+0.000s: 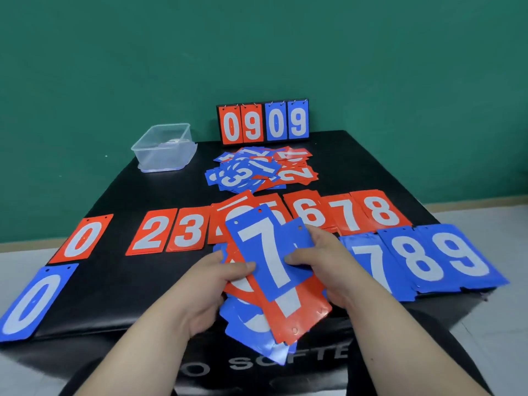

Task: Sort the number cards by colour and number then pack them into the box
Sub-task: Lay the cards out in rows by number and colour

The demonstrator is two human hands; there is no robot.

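Note:
My left hand [213, 284] grips a fanned stack of red and blue number cards [297, 310] from below, thumb on top. My right hand [323, 258] pinches the blue 7 card [265, 252] lying on top of that stack. Red cards lie in a row on the black table: 0 [83, 238], 2 [153, 230], 3 [187, 228], 6 [310, 211], 7 [344, 215], 8 [381, 210]. Blue cards lie nearer: 0 [33, 301], 7 [371, 267], 8 [417, 255], 9 [463, 255]. A mixed unsorted pile [260, 170] sits behind. The clear plastic box [164, 147] stands at the back left.
A flip scoreboard [263, 122] showing 09 in red and 09 in blue stands at the table's far edge. The black padded table [128, 281] has edges close on the left and right. A green wall rises behind.

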